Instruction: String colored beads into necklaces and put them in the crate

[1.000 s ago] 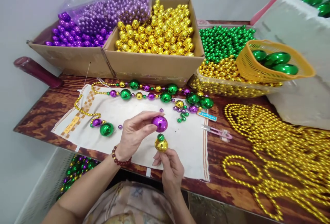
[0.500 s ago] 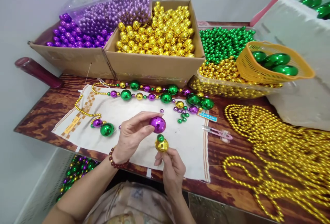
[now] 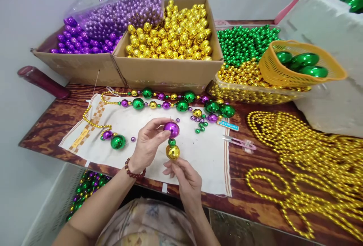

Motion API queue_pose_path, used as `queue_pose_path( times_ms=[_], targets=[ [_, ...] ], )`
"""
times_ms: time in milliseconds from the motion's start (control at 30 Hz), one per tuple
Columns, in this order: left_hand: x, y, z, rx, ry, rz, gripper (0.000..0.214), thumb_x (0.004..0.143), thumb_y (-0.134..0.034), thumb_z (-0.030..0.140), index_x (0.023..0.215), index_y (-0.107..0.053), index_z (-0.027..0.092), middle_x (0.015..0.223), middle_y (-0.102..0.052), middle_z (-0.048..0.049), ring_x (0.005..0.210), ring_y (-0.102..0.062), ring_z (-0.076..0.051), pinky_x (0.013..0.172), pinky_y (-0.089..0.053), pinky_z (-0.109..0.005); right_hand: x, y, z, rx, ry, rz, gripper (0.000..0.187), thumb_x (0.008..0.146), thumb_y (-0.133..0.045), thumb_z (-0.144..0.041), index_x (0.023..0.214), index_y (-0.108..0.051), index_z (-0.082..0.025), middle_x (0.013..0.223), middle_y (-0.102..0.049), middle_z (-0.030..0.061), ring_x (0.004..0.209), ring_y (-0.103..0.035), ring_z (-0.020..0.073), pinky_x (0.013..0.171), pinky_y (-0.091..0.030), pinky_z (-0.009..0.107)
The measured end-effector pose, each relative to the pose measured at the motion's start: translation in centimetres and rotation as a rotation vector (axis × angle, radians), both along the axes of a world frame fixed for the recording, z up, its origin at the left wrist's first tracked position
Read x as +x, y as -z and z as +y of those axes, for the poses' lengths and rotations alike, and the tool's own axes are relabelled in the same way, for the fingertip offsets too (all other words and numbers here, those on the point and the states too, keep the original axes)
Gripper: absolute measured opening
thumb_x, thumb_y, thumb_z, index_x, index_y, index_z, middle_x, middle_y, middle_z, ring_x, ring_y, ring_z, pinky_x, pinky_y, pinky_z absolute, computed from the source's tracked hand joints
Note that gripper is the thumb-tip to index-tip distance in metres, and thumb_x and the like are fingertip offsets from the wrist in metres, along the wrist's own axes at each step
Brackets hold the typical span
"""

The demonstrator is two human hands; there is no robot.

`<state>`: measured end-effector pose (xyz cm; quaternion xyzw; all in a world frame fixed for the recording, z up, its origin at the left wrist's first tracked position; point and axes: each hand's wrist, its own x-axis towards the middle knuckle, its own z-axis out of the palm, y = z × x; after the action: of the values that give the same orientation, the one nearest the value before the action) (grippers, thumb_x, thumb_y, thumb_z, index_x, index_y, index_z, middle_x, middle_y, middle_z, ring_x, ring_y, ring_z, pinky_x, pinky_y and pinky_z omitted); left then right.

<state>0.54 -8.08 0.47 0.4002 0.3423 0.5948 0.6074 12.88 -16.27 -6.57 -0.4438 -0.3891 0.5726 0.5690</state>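
My left hand pinches a shiny purple ball between thumb and fingers above a white cloth. Just below the purple ball sit a small green bead and a gold ball, stacked in a line. My right hand is closed under the gold ball and holds it from below. A partly strung strand of green, gold and purple balls lies across the far side of the cloth.
Cardboard boxes of purple balls and gold balls stand behind. Green and gold beads fill a tray at right, beside an orange basket of green balls. Gold bead strands cover the table's right. Small snips lie nearby.
The purple ball has come down close to the green bead and gold ball; both hands shifted slightly up and left.
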Motion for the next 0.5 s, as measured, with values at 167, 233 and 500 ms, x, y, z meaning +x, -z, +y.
queue_pose_path(
  times_ms=[167, 233, 500],
  targets=[
    [0.3, 0.9, -0.4, -0.053, 0.056, 0.015, 0.03, 0.082, -0.078, 0.027, 0.111, -0.072, 0.024, 0.113, -0.072, -0.0069, 0.095, -0.068, -0.015, 0.085, -0.06, -0.029, 0.3, 0.7, 0.1, -0.167, 0.114, 0.091, 0.021, 0.086, -0.071, -0.037, 0.085, -0.065, -0.016, 0.072, -0.073, 0.0054, 0.052, -0.062, 0.0131, 0.051, -0.046, 0.023],
    [0.3, 1.3, -0.7, -0.057, 0.085, 0.051, 0.029, 0.084, -0.077, 0.026, 0.113, -0.072, 0.024, 0.117, -0.072, -0.0074, 0.097, -0.068, -0.015, 0.085, -0.059, -0.028, 0.5, 1.1, 0.2, -0.173, 0.146, 0.083, 0.022, 0.083, -0.072, -0.036, 0.082, -0.065, -0.016, 0.066, -0.07, 0.0038, 0.051, -0.058, 0.0112, 0.051, -0.043, 0.022],
    [0.7, 1.0, -0.7, 0.066, 0.298, 0.18, 0.041, 0.092, -0.066, 0.039, 0.13, -0.063, 0.027, 0.124, -0.069, -0.0103, 0.103, -0.071, -0.024, 0.088, -0.058, -0.036, 3.1, 1.7, 0.2, -0.112, 0.113, 0.103, 0.022, 0.087, -0.068, -0.037, 0.079, -0.064, -0.017, 0.058, -0.061, -0.0013, 0.048, -0.046, 0.0082, 0.048, -0.035, 0.021]
  ],
)
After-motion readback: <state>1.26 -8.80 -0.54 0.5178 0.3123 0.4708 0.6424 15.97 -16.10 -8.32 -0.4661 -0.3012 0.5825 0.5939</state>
